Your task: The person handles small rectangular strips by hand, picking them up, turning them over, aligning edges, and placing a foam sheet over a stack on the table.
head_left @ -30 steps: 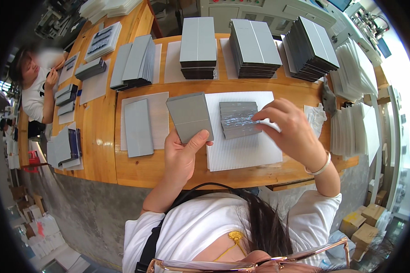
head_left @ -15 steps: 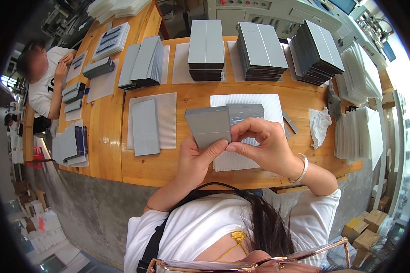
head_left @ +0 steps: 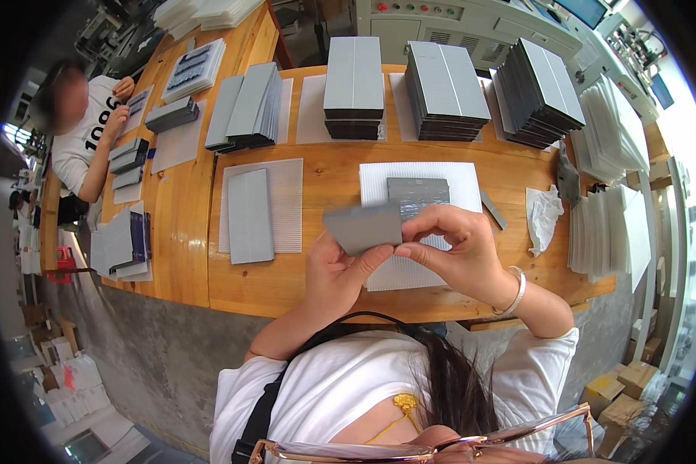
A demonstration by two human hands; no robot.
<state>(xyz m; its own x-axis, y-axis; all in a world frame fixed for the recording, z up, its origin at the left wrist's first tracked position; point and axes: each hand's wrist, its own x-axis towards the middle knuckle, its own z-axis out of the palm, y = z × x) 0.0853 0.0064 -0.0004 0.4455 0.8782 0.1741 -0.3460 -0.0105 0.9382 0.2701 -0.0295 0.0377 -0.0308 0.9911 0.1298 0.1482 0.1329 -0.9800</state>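
My left hand (head_left: 339,272) grips a grey flat rectangular panel (head_left: 363,230) by its lower left part, thumb along the near edge. The fingertips of my right hand (head_left: 458,251) pinch the panel's right end near its lower corner. It is held above the table and tilted, so its broad face looks foreshortened. Just beyond my right fingers, a shiny, film-like dark grey piece (head_left: 417,192) lies on a white ribbed sheet (head_left: 461,182). To the left, another grey panel (head_left: 250,216) rests on a second ribbed sheet (head_left: 288,207).
Tall stacks of grey panels (head_left: 353,73) line the wooden table's (head_left: 325,298) far side. A narrow grey strip (head_left: 493,210), crumpled white paper (head_left: 544,220) and piles of white sheets (head_left: 607,232) are at right. A co-worker (head_left: 89,147) sits at far left.
The panel in my hands has tipped, showing less of its face, and shifted slightly right. Both hands keep their grip. The co-worker's hands have moved.
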